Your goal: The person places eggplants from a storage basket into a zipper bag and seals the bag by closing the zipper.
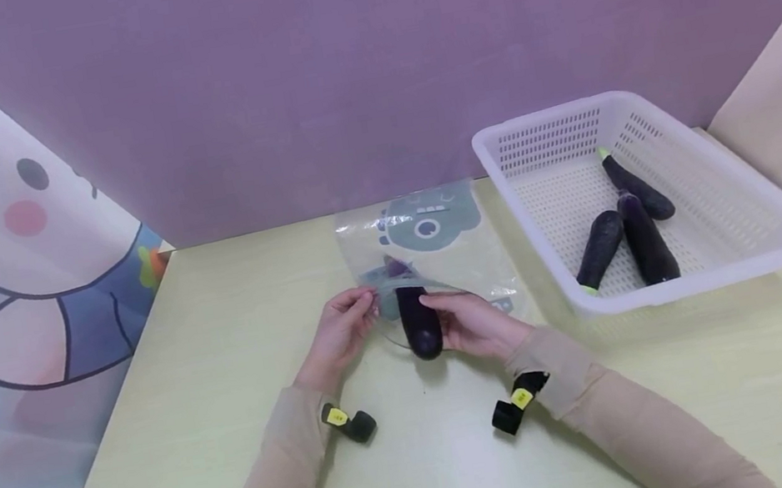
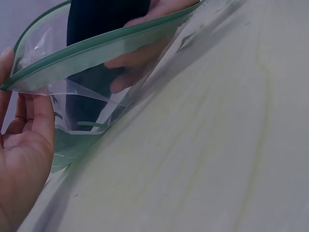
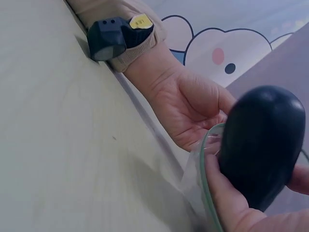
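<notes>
A clear zip bag (image 1: pixel 454 260) with a green seal strip and a printed cartoon animal lies on the table. My left hand (image 1: pixel 343 327) pinches the left end of its green rim (image 2: pixel 91 46), spreading the mouth. An eggplant (image 1: pixel 421 324), dark purple, goes stem end first through that mouth, its rounded end still outside. My right hand (image 1: pixel 474 322) holds the eggplant from the right side, thumb on top. Some of the right fingers show through the clear plastic in the left wrist view. From the right wrist view, the eggplant (image 3: pixel 263 145) hides part of the bag opening.
A white perforated plastic basket (image 1: pixel 738 281) stands at the right with three eggplants (image 1: pixel 644 240) in it. Behind the pale table (image 1: pixel 186 443) rises a purple backdrop (image 1: pixel 365 71). A cartoon-printed cloth (image 1: pixel 17 333) hangs on the left side.
</notes>
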